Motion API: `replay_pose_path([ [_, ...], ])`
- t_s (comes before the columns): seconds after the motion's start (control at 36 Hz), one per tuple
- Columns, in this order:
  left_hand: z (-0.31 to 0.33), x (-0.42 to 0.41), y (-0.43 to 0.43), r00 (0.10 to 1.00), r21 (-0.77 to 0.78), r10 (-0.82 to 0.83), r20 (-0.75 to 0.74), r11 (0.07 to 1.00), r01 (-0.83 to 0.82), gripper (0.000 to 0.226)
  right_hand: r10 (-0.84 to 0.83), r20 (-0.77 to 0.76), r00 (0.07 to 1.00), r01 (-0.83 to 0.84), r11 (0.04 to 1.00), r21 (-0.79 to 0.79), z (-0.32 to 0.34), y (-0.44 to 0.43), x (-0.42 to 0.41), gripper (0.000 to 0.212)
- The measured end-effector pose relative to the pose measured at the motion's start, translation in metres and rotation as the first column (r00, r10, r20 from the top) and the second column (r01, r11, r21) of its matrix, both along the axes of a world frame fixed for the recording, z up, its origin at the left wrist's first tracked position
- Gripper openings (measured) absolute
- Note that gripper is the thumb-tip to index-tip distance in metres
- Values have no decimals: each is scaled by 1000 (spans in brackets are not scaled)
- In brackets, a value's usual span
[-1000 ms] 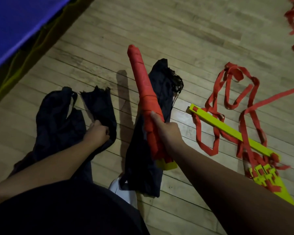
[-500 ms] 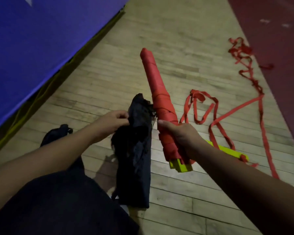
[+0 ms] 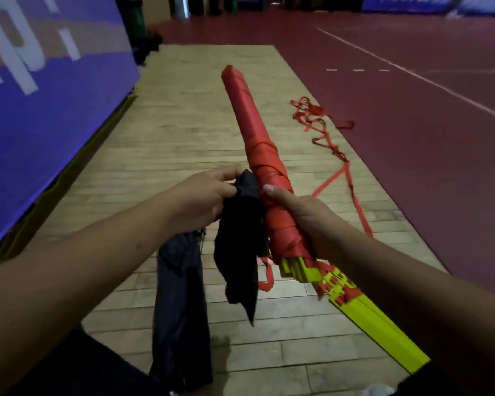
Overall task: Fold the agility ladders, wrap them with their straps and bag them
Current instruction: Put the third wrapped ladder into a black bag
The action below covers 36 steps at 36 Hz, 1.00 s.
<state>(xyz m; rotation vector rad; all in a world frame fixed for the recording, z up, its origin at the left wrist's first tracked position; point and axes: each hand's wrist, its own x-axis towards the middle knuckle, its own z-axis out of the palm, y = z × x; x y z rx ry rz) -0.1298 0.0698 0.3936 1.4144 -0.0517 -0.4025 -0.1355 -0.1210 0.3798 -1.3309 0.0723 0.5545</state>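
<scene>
My right hand [image 3: 303, 217] grips a folded agility ladder bundle [image 3: 257, 144], wound tight in red strap, with its yellow rung ends showing below my fist. The bundle points up and away from me. My left hand [image 3: 209, 192] pinches the top of a black bag [image 3: 240, 247], which hangs limp right beside the bundle. A second black bag [image 3: 180, 304] lies on the wooden floor under my left forearm. Another ladder lies on the floor, its stacked yellow rungs [image 3: 383, 330] near my right arm and its loose red straps [image 3: 335, 155] trailing away.
A blue padded wall [image 3: 40, 110] runs along the left. The wooden floor strip [image 3: 177, 124] borders a dark red court floor [image 3: 426, 138] on the right. Dark bins stand at the far end [image 3: 135, 24].
My left hand lifted the black bag off the floor and brought it up against the wrapped bundle. My head has tilted up, so more of the hall shows.
</scene>
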Motion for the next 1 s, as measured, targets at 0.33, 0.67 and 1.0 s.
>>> replay_pose_path([
  [0.33,-26,0,-48,996,-96,-71,-47,993,66,39,-57,-81,995,65,992,106,-7,-48,17,38],
  [0.67,-36,10,-58,984,99,-157,89,984,148,51,-77,-127,989,97,983,156,-4,-57,32,52],
  [1.0,-39,22,-36,818,-210,64,-571,952,-221,109,-3,-86,996,22,975,222,7,-40,30,48],
])
